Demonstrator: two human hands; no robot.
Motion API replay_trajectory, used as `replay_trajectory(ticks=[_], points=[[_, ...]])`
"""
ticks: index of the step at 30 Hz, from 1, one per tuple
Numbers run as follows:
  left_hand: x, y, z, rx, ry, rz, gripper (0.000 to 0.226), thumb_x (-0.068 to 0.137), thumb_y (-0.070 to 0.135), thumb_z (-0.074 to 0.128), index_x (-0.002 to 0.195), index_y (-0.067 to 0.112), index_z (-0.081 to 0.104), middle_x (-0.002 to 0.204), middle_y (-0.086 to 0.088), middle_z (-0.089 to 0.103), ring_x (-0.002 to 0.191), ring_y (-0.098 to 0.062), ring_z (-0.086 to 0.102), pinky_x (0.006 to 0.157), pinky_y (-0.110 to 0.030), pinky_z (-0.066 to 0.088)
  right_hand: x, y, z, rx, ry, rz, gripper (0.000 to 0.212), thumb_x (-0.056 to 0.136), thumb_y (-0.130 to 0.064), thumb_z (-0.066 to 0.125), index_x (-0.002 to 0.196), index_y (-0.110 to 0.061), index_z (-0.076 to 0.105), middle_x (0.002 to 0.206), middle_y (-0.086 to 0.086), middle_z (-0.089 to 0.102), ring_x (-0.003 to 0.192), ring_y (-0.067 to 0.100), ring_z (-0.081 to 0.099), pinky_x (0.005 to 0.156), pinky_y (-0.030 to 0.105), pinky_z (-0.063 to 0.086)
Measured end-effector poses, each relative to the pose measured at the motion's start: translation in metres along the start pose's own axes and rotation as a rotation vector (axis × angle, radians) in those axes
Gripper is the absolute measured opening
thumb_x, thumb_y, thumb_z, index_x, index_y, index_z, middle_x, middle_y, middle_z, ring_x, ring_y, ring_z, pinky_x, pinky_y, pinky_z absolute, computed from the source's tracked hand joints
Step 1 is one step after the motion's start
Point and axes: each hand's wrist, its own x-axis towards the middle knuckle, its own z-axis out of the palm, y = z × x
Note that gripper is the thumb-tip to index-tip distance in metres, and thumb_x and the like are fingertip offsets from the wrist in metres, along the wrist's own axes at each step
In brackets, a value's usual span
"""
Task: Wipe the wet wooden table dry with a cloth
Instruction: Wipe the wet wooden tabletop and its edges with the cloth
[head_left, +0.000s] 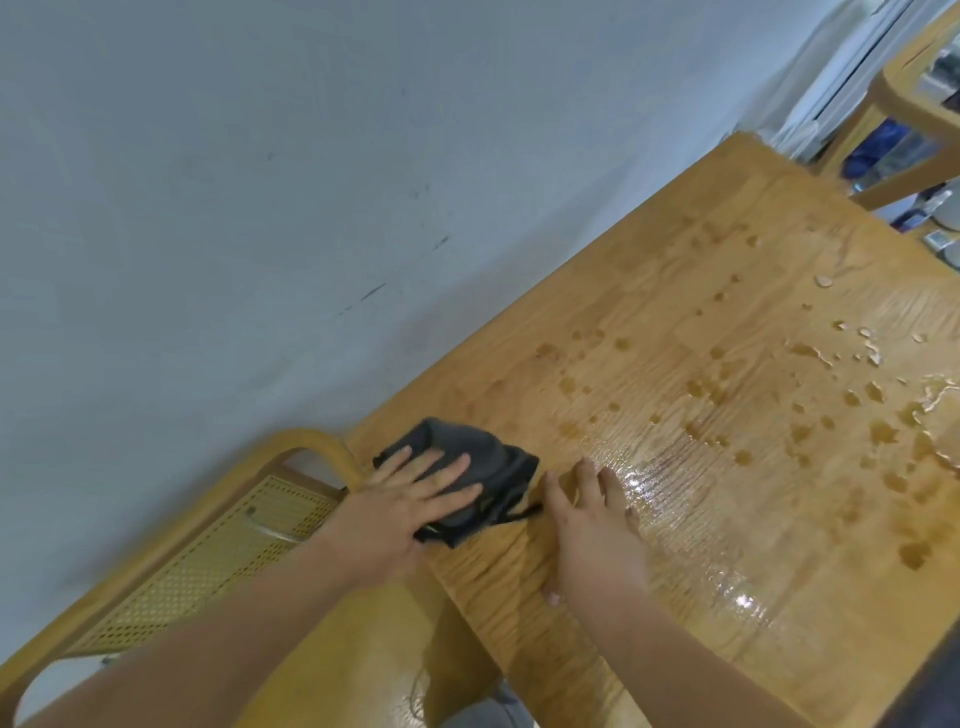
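Where droplets bead — left hand (410, 499) flat on cloth (480, 467).

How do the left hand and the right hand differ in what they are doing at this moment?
The left hand lies flat on the dark grey cloth, pressing it onto the wooden table; the right hand rests bare on the wet wood, touching no cloth. The left hand sits near the table's corner; the right hand is further in, beside a shiny wet streak. Both are open, palms down.

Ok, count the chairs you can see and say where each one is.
2: one cane-backed chair at the table's end beside the left hand; another chair past its far end. Others may be hidden.
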Motion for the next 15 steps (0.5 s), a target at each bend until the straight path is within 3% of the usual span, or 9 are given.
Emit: replay_trajectory(ticks=[1, 3, 6, 8, 10, 12, 15], points=[[0.001, -0.016, -0.005, 0.028, 0.017, -0.002, 0.079, 0.089, 0.03, 0.05, 0.159, 0.045, 0.016, 0.169, 0.015, -0.001, 0.157, -0.017, -0.008, 0.125, -0.044, -0.008, 0.0, 0.0, 0.0, -0.001, -0.007, 0.001, 0.136, 0.072, -0.035, 0.094, 0.166, -0.029, -0.003, 0.172, 0.013, -0.016, 0.159, 0.041, -0.01, 0.126, 0.06, 0.022], [0.016, -0.031, -0.02, -0.02, 0.123, -0.209, 0.071, 0.093, 0.035, 0.044, 0.157, 0.046, 0.015, 0.168, 0.014, 0.001, 0.158, -0.019, -0.004, 0.127, -0.045, -0.002, -0.001, 0.001, 0.0, -0.002, -0.006, 0.004, 0.138, 0.07, -0.035, 0.095, 0.166, -0.03, -0.004, 0.172, 0.012, -0.016, 0.159, 0.04, -0.01, 0.126, 0.06, 0.021], [0.04, 0.008, -0.016, -0.172, 0.195, -0.547, 0.058, 0.105, 0.043, 0.037, 0.158, 0.046, 0.011, 0.167, 0.015, -0.011, 0.156, -0.017, -0.016, 0.126, -0.042, -0.012, -0.004, 0.001, 0.001, -0.005, 0.004, 0.005, 0.139, 0.068, -0.033, 0.097, 0.166, -0.03, -0.001, 0.172, 0.012, -0.015, 0.159, 0.039, -0.009, 0.126, 0.06, 0.023], [0.031, 0.056, 0.007, -0.165, 0.221, -0.49, 0.061, 0.104, 0.045, 0.038, 0.159, 0.046, 0.012, 0.168, 0.014, -0.013, 0.154, -0.017, -0.023, 0.126, -0.044, -0.013, -0.006, 0.003, 0.002, -0.005, 0.011, -0.002, 0.138, 0.065, -0.034, 0.098, 0.165, -0.03, 0.004, 0.172, 0.011, -0.012, 0.159, 0.039, -0.007, 0.125, 0.06, 0.027], [0.003, 0.084, 0.029, -0.139, 0.156, -0.256, 0.07, 0.098, 0.036, 0.045, 0.16, 0.045, 0.014, 0.17, 0.015, -0.009, 0.154, -0.015, -0.023, 0.125, -0.044, -0.014, -0.006, 0.006, 0.002, -0.014, 0.028, -0.018, 0.133, 0.063, -0.042, 0.098, 0.164, -0.031, 0.011, 0.173, 0.01, -0.009, 0.159, 0.038, -0.004, 0.121, 0.058, 0.036], [-0.016, 0.068, 0.029, -0.117, 0.087, -0.086, 0.077, 0.092, 0.027, 0.048, 0.16, 0.044, 0.017, 0.17, 0.017, -0.005, 0.155, -0.011, -0.019, 0.125, -0.041, -0.014, -0.005, 0.008, 0.002, -0.046, 0.044, -0.037, 0.133, 0.064, -0.051, 0.095, 0.164, -0.035, 0.009, 0.173, 0.007, -0.007, 0.159, 0.035, -0.003, 0.114, 0.053, 0.044], [-0.01, 0.025, 0.009, -0.126, 0.098, -0.194, 0.07, 0.09, 0.04, 0.031, 0.158, 0.045, 0.016, 0.168, 0.017, -0.005, 0.156, -0.012, -0.015, 0.125, -0.038, -0.014, -0.004, 0.012, 0.005, -0.053, 0.065, -0.052, 0.14, 0.061, -0.052, 0.096, 0.165, -0.039, 0.002, 0.173, 0.004, -0.006, 0.159, 0.033, -0.001, 0.106, 0.052, 0.05]])
